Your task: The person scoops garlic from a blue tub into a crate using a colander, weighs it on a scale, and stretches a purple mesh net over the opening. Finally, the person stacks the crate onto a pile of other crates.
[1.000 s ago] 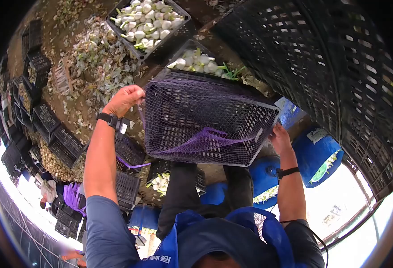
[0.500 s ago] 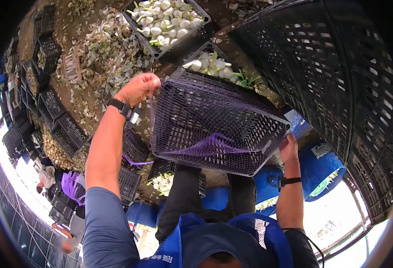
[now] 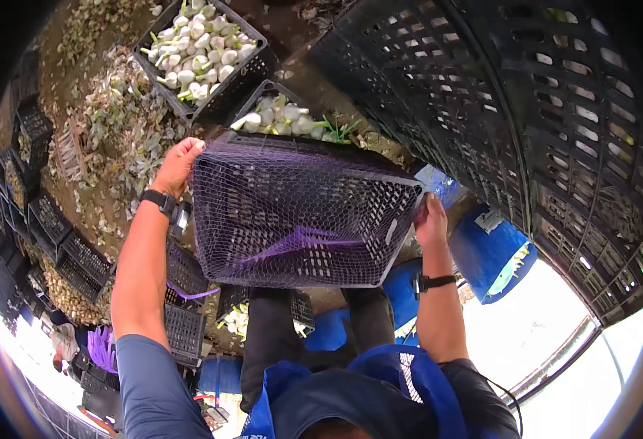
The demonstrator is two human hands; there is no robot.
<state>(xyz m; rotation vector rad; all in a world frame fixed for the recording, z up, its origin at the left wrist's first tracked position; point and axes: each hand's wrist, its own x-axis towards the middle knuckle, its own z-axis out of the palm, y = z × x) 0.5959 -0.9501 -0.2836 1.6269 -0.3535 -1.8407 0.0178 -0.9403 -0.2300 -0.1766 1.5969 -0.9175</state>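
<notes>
A black plastic crate (image 3: 263, 212) is tilted in front of my legs, its open side facing me. Purple mesh netting (image 3: 307, 238) is stretched across that opening and round its edges. At the crate's upper left corner, my left hand (image 3: 179, 167) is closed, pinching the edge of the netting. My right hand (image 3: 431, 219) is closed at the right corner of the crate, over the rim where the netting wraps round; part of its fingers is hidden. Behind the crate's far edge, a second crate holds white garlic bulbs (image 3: 281, 115) with green stems.
A full crate of garlic (image 3: 201, 58) stands at the upper left beside leafy trimmings (image 3: 117, 110) on the floor. Tall stacked black crates (image 3: 446, 80) line the right. Blue barrels (image 3: 486, 252) are behind me. More crates (image 3: 58, 227) and a person (image 3: 64, 342) are at far left.
The view has shifted, so the crate and both hands appear further left. My left hand has lowered a little at the corner, still pinching the netting. My right hand stays on its corner.
</notes>
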